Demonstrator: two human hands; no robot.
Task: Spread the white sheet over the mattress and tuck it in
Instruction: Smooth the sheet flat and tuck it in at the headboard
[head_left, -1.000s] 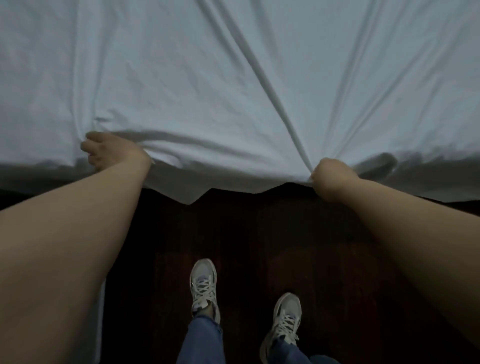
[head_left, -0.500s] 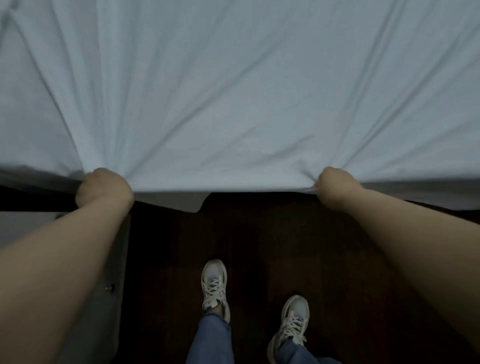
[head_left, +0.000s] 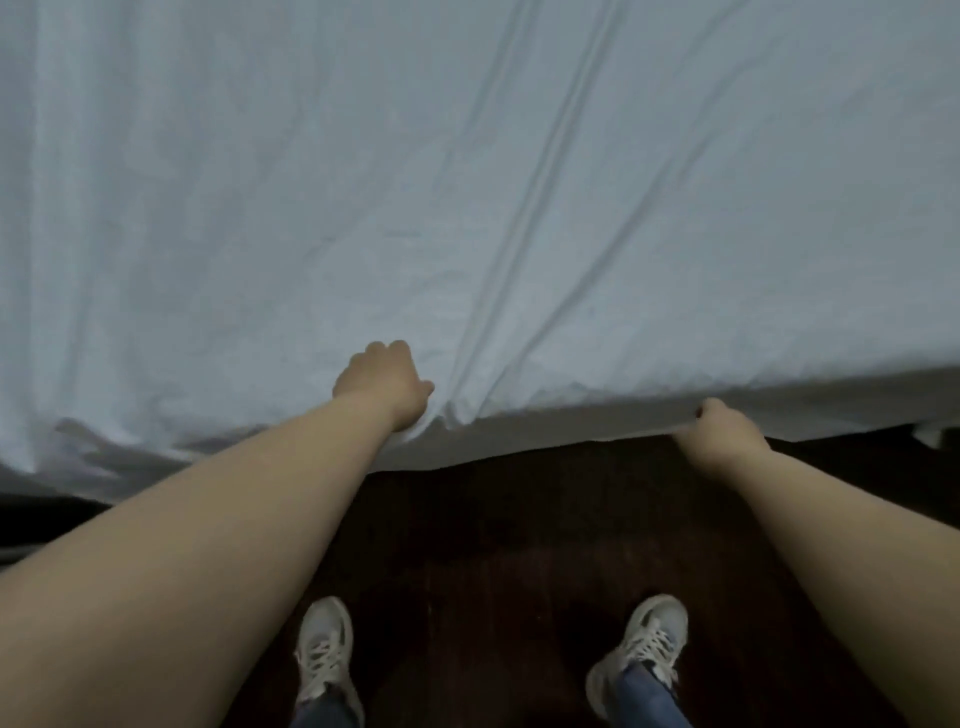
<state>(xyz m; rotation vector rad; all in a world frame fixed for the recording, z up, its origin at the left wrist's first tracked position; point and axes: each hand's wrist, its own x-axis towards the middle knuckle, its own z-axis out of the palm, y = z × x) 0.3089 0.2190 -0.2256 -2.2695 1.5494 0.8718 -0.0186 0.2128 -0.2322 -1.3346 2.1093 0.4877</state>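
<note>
Sheet (head_left: 467, 182), white, covers the mattress from nine to three o'clock, its edge hanging over the near side, seemingly untucked. Left hand (head_left: 382, 382) rests knuckles-up at the edge, fingers curled, grip hidden. Right hand (head_left: 719, 434), at four o'clock, is closed on the hem, likely pulling it taut. No containers visible.

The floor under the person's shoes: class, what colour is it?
Dark reddish-brown, like wood, seen in the head view: floor below the sheet.
</note>
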